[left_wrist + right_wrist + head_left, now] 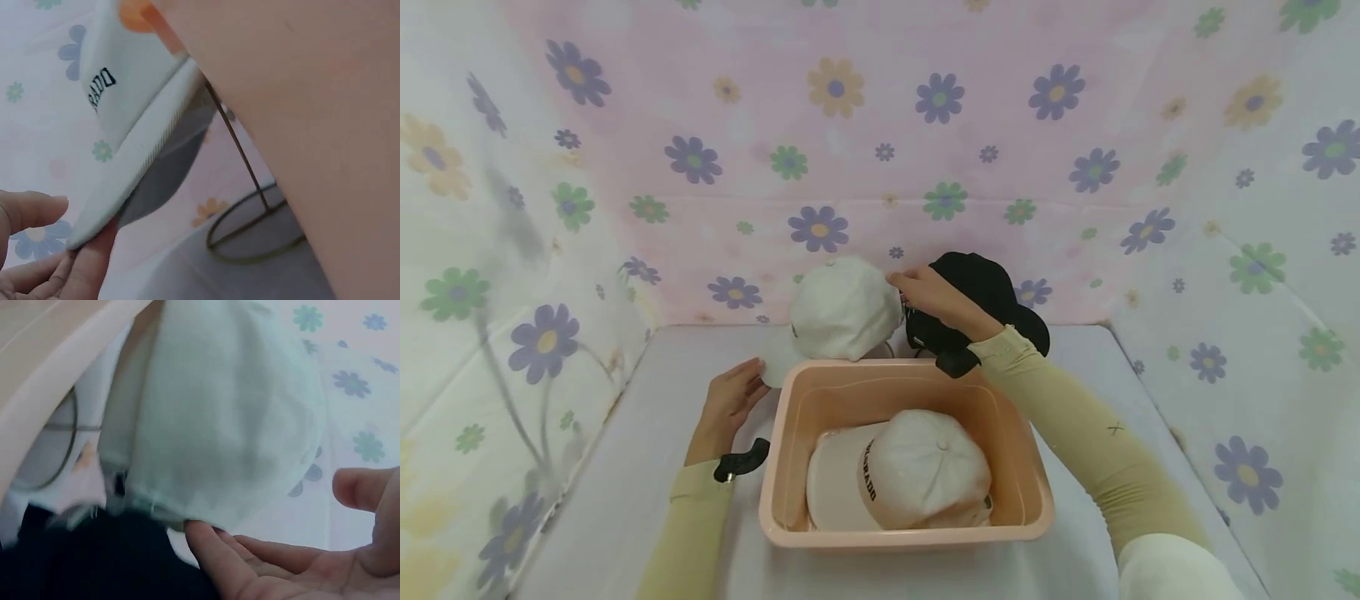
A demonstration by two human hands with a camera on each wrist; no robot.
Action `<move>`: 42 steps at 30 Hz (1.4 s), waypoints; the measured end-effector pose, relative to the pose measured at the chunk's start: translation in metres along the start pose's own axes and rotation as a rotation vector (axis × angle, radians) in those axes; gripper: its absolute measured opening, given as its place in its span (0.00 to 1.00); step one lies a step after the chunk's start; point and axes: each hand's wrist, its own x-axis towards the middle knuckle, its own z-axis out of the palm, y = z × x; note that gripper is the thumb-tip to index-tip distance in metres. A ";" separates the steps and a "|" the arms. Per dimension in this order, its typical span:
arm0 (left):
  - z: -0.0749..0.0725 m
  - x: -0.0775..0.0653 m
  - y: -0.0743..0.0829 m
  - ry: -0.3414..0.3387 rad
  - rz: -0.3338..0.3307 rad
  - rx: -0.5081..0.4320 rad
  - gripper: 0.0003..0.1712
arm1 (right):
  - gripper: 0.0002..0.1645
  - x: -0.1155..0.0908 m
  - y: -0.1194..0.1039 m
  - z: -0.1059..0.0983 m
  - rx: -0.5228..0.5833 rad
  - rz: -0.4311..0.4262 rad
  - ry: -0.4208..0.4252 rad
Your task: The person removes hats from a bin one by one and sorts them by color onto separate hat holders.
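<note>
A white baseball cap [846,308] with dark lettering that ends in "RADO" in the left wrist view sits raised behind a peach plastic tub [778,467]. My left hand [733,400] touches the tip of its brim [140,165]; the fingers lie under the edge, and the thumb stands apart from it. At the cap's back edge, the fingertips of my right hand [936,296] touch the fabric, with the thumb held away in the right wrist view. A black cap [977,287] is beside it, partly hidden by my right wrist. Inside the tub lies a cream cap [928,471].
A thin metal stand with a ring base [253,259] is below the white cap. The tub stands on a pale table [655,400], between my forearms. Flower-patterned cloth [880,167] walls the back and both sides.
</note>
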 end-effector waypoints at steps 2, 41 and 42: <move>0.000 0.001 0.002 -0.037 -0.017 -0.131 0.35 | 0.36 0.002 -0.001 0.002 0.084 0.037 -0.030; 0.007 0.024 0.047 -0.216 0.054 -0.287 0.37 | 0.34 0.019 0.009 0.001 0.651 0.002 -0.092; 0.007 0.024 0.047 -0.212 0.049 -0.278 0.37 | 0.35 0.019 0.010 0.001 0.650 -0.010 -0.086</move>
